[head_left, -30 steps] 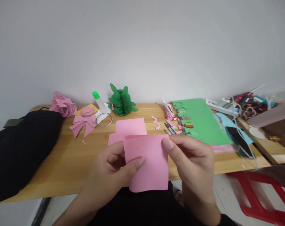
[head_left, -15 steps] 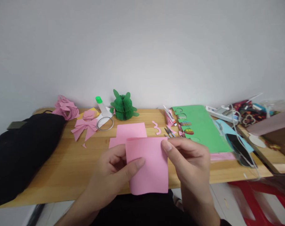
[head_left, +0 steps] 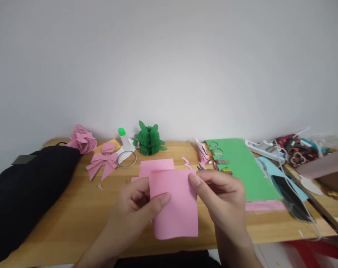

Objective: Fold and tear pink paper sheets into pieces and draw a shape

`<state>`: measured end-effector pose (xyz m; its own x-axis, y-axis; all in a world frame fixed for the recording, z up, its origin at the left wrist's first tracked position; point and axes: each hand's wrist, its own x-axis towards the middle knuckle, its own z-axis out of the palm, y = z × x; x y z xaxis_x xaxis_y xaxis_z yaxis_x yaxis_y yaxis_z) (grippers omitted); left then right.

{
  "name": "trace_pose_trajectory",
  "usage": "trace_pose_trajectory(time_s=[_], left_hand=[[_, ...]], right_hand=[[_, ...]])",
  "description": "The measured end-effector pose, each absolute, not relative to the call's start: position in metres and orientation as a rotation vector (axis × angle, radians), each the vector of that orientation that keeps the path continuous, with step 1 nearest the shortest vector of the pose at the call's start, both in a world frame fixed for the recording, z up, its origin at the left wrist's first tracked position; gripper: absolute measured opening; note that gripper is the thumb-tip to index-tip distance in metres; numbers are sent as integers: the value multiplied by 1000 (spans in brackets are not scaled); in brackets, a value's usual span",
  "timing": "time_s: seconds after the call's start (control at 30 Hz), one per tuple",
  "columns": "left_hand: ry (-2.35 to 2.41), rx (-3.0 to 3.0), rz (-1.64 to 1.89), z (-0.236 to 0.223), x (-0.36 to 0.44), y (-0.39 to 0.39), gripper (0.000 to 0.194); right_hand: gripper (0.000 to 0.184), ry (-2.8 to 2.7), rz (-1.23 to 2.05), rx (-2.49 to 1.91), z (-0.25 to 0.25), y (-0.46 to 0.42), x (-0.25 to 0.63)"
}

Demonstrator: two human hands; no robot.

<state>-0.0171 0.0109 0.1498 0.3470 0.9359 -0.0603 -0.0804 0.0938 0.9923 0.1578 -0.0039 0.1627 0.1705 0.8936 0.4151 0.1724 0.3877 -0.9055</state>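
A folded sheet of pink paper is held up over the near part of the table, its fold curving loosely on the left. My left hand grips its left side, thumb flat on the front and fingers behind. At the upper right corner, my right hand pinches the paper between thumb and fingers. Behind it more pink paper lies flat, partly hidden. Scissors show only their tips past my right hand, near a wavy pink paper strip.
On the wooden table stand a green paper honeycomb figure and a glue stick. A pink paper bow and a tape ring lie left. A glue tube and green sheet lie right; a black bag occupies the left edge.
The view has tilted up slightly, so the table's things sit lower in the picture. Both hands keep their hold on the folded pink paper, with little change in their grip.
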Motion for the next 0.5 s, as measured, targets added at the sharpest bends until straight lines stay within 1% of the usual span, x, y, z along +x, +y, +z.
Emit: trace_pose_trajectory(time_s=[0.2,0.5], left_hand=[[936,1229,932,146,-18,14,24],[842,1144,989,151,-17,18,20]], right_hand=[[16,-1307,692,-1101,161,0,157],[14,-1337,627,-1089,158,0,160]])
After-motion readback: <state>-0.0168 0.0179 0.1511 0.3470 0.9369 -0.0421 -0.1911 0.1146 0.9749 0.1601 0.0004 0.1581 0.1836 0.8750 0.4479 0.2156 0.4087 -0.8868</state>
